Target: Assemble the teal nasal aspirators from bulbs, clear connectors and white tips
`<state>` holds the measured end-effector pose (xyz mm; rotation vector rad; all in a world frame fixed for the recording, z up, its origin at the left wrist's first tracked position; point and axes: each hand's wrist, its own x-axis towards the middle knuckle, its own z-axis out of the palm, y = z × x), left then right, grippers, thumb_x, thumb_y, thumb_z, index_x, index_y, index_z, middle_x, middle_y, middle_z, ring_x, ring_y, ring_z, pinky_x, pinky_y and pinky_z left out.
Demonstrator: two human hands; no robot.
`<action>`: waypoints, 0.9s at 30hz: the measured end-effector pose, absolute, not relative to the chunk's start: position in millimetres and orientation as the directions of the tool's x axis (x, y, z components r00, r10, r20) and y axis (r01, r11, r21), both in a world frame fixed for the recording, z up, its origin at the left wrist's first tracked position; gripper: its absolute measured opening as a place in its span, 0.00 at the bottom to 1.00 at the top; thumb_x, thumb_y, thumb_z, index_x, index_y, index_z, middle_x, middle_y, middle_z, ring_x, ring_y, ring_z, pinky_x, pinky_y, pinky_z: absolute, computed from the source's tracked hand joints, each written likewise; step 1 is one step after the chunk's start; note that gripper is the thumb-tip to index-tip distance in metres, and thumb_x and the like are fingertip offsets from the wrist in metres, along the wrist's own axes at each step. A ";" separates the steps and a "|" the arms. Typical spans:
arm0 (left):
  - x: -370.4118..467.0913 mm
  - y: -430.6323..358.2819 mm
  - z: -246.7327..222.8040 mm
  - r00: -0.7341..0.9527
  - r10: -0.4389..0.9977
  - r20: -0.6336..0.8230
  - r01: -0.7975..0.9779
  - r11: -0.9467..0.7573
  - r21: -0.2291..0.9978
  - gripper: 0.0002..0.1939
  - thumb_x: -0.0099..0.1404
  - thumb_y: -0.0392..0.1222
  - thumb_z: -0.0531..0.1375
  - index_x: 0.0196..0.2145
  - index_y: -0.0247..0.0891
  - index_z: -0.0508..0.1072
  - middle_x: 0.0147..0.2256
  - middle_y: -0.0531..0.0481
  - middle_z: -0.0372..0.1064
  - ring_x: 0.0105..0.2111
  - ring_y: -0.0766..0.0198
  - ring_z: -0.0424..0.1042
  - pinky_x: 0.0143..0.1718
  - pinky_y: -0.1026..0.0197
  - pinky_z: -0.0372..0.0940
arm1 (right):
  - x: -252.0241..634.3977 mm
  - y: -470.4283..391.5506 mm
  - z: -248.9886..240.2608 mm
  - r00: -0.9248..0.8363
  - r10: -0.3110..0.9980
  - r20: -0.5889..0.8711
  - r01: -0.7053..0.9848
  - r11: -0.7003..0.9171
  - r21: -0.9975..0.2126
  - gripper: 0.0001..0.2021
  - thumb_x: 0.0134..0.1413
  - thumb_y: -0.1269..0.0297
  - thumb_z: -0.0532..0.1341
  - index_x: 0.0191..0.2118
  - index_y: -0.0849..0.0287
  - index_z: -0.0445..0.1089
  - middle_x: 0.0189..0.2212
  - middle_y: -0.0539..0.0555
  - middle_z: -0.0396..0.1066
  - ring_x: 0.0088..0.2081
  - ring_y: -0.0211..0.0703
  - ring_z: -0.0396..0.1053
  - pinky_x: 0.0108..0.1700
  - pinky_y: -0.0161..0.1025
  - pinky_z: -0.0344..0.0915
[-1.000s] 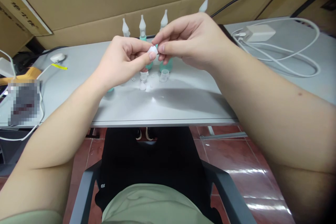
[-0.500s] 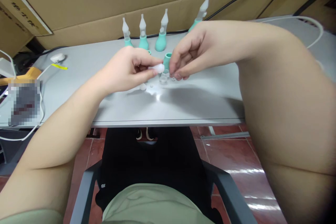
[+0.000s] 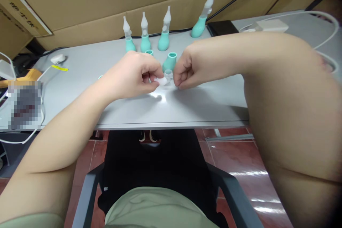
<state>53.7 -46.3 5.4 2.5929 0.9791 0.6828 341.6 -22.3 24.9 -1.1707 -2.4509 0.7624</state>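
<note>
In the head view, the left hand (image 3: 139,76) has its thumb and fingers clamped on a white tip (image 3: 162,81), held low over the table (image 3: 200,110). The right hand (image 3: 191,67) curls down at the table, thumb near the fingers; whether they meet or grip anything, I cannot tell. A clear cup (image 3: 168,74) stands between the hands, just beside the tip. Right behind it is an uncapped green bulb (image 3: 169,65), mouth up; another open bulb (image 3: 149,52) is partly hidden behind the left hand. Farther back, three capped bulbs (image 3: 163,41) stand in a row, with a tilted fourth bulb (image 3: 198,28) to their right, beside a black box (image 3: 222,27)
</note>
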 end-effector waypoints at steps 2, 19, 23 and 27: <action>54.7 -45.2 2.8 0.670 0.661 0.337 0.530 -0.744 0.407 0.11 0.67 0.31 0.69 0.42 0.42 0.91 0.34 0.49 0.81 0.32 0.59 0.76 0.42 0.53 0.76 | 335.7 -21.2 30.8 -0.600 0.799 -0.026 0.709 0.518 -0.478 0.11 0.82 0.59 0.80 0.44 0.57 0.87 0.45 0.48 0.90 0.44 0.40 0.87 0.45 0.37 0.74; 63.0 -45.1 -8.3 0.781 0.567 0.262 0.527 -0.823 0.212 0.15 0.82 0.36 0.66 0.53 0.46 0.96 0.47 0.47 0.88 0.45 0.53 0.88 0.46 0.51 0.76 | 305.8 -25.8 38.0 -0.499 0.814 -0.298 0.842 0.537 0.055 0.10 0.74 0.75 0.76 0.40 0.54 0.92 0.21 0.45 0.62 0.26 0.36 0.52 0.40 0.45 0.51; 64.3 -45.0 -13.4 0.777 0.563 0.282 0.517 -0.826 0.225 0.13 0.83 0.37 0.67 0.51 0.45 0.94 0.46 0.46 0.88 0.44 0.53 0.88 0.46 0.50 0.75 | 308.5 -23.9 38.4 -0.544 0.791 -0.280 0.816 0.576 0.041 0.09 0.72 0.73 0.80 0.40 0.48 0.93 0.23 0.43 0.67 0.24 0.40 0.58 0.33 0.47 0.54; 61.5 -43.5 -11.6 0.746 0.566 0.351 0.514 -0.824 0.238 0.11 0.79 0.40 0.69 0.51 0.45 0.94 0.39 0.47 0.82 0.41 0.53 0.85 0.43 0.52 0.74 | 316.9 -23.4 46.0 -0.592 0.782 -0.194 0.801 0.597 -0.035 0.10 0.81 0.65 0.78 0.40 0.53 0.91 0.24 0.42 0.70 0.25 0.35 0.58 0.34 0.48 0.58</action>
